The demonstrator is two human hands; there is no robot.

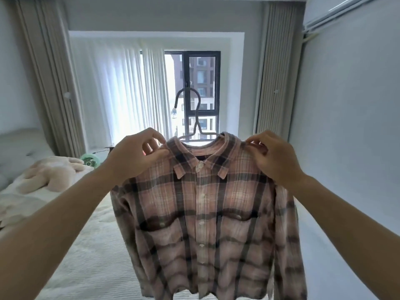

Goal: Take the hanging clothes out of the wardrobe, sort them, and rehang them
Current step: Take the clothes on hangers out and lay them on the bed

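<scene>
Arms reach forward over the bed (91, 245), and between them hangs the plaid shirt (201, 217), buttoned, held up in mid-air. The left hand (138, 156) pinches the shirt's left shoulder beside the collar; the right hand (275, 156) has its fingers curled onto the right shoulder. Behind the collar rises the grey hanger (191, 113), its hook free against the far window (201, 94). Nothing grips the hanger itself, so a tug on one shoulder could likely tilt it and slide the shirt off, down onto the bed.
</scene>
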